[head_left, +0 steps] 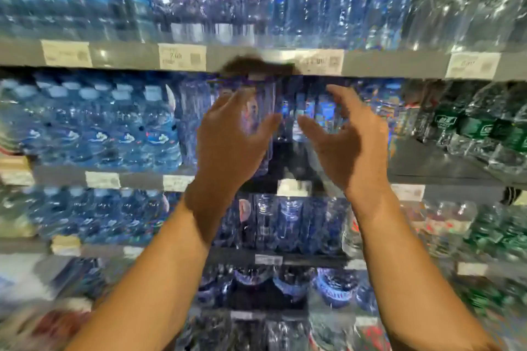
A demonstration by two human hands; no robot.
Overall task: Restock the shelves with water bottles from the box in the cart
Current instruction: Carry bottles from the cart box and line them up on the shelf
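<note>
The head view faces a wall of store shelves packed with bottled water, the whole picture smeared by motion. Both bare forearms rise from the bottom edge toward the middle of the frame. The left hand [231,139] is spread, fingers straight and thumb out to the right, its grip loose and holding nothing; it sits in front of a tall clear water bottle [261,111] with a violet-tinted label, standing upright on the middle shelf [445,168] just under the grey shelf edge above. Whether the fingers touch the bottle cannot be told through the blur. The right hand [348,137] is just to the right of it, palm turned left, fingers gently curved and apart, grip likewise open with nothing in it. Between the two hands a dark gap shows at the shelf's centre, with blue-labelled bottles [310,110] farther back. At centre left, shrink-wrapped packs of blue bottles [94,122] fill the same shelf; at the right edge stand green-labelled bottles [484,125], with bare grey shelf in front of them. Price tags [182,56] line the shelf edge across the upper third. Lower shelves hold more blue bottles [288,222]. The box and cart are out of frame.
</note>
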